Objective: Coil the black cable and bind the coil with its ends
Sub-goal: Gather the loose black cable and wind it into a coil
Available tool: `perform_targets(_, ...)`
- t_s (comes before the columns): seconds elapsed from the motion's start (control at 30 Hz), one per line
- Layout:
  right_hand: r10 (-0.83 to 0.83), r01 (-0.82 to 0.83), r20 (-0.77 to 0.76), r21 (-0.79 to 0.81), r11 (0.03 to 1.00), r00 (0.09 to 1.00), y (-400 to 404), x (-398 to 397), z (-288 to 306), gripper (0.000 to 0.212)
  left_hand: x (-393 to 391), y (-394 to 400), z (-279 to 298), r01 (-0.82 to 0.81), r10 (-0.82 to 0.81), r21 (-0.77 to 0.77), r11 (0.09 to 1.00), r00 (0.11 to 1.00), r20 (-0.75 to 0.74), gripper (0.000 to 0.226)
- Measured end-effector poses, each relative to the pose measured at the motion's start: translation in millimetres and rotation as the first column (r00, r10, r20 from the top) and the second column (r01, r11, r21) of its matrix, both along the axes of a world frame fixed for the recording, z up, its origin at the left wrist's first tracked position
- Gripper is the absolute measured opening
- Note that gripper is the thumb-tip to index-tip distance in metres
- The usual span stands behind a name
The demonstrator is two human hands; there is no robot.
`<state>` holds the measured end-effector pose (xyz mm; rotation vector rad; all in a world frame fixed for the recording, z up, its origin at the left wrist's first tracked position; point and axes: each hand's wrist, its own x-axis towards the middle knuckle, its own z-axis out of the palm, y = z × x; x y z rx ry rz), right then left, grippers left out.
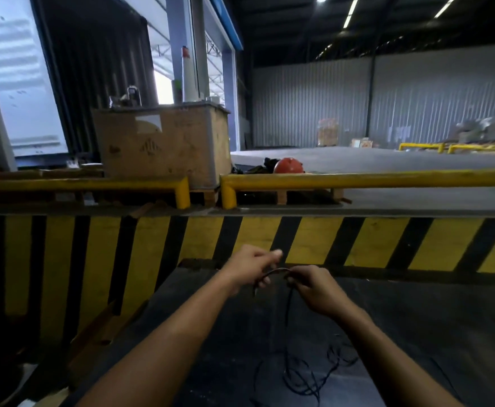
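Note:
A thin black cable (305,374) lies in a loose tangle on the dark surface low in the view. One strand rises from it to my hands. My left hand (250,267) and my right hand (316,289) are held close together above the surface. A short arc of the cable spans between them, pinched in the fingers of each hand. A short end hangs down from my left hand. The rest of the cable is uncoiled and partly hard to see against the dark surface.
A yellow and black striped wall (240,239) stands right behind my hands. Above it run yellow guard rails (358,177), a cardboard-covered crate (164,145) and an orange helmet (288,165). The dark platform (416,333) extends to the right.

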<state>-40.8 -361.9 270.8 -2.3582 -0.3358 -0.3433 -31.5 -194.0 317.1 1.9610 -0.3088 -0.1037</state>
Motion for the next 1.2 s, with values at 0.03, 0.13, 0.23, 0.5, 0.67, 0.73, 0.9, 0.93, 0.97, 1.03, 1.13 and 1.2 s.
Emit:
perform_targets(0.03,-0.020,0.020,0.027,-0.008,1.000,0.999,-9,-2,1,0.019,0,0,5,-0.088,0.081,-0.151,0.985,0.995,-0.052,0.026)
perform_targets(0.13,-0.129,0.127,-0.006,-0.137,0.982,0.992,-38,1,-4,0.017,0,4,20,-0.263,0.201,-0.492,0.830,0.964,-0.175,0.024)
perform_targets(0.23,-0.107,0.033,-0.277,-0.260,0.965,0.955,-51,0,-1,0.035,-7,0,32,-0.215,0.164,-0.443,0.870,0.975,-0.150,0.024)
perform_targets(0.5,0.235,-0.175,-0.134,0.353,0.919,0.963,3,-14,28,0.028,-27,-29,61,0.161,-0.190,-0.228,0.960,0.976,-0.108,0.025)
perform_targets(0.67,0.146,-0.120,-0.057,0.324,0.938,0.988,-12,-1,43,0.023,-32,-5,69,0.182,-0.193,-0.071,0.981,0.963,-0.190,0.025)
perform_targets(0.73,0.072,-0.072,0.005,0.205,0.976,0.997,-19,3,53,0.020,-39,3,66,0.325,-0.322,-0.040,0.945,0.904,-0.282,0.023)
perform_targets(0.9,0.194,-0.188,-0.079,0.078,0.979,0.978,-4,-5,38,0.024,-45,-18,61,0.319,-0.499,-0.581,0.749,0.848,-0.178,0.035)
perform_targets(0.93,0.233,-0.229,-0.120,0.043,0.972,0.965,3,-10,29,0.024,-41,-23,62,0.277,-0.455,-0.643,0.715,0.881,-0.127,0.037)
perform_targets(0.97,0.271,-0.275,-0.172,0.001,0.962,0.947,8,-15,19,0.023,-37,-27,63,0.244,-0.401,-0.674,0.697,0.912,-0.084,0.038)
perform_targets(1.03,0.348,-0.377,-0.262,-0.066,0.924,0.900,8,-26,5,0.022,-26,-25,66,0.210,-0.306,-0.662,0.719,0.952,-0.030,0.038)
perform_targets(1.13,0.392,-0.456,-0.312,-0.166,0.874,0.865,-21,-38,10,0.021,-6,-7,62,0.151,-0.164,-0.469,0.870,0.986,0.013,0.039)
perform_targets(1.2,0.377,-0.431,-0.285,-0.158,0.888,0.881,-50,-38,29,0.016,2,7,57,0.080,-0.084,-0.259,0.963,0.996,-0.004,0.041)
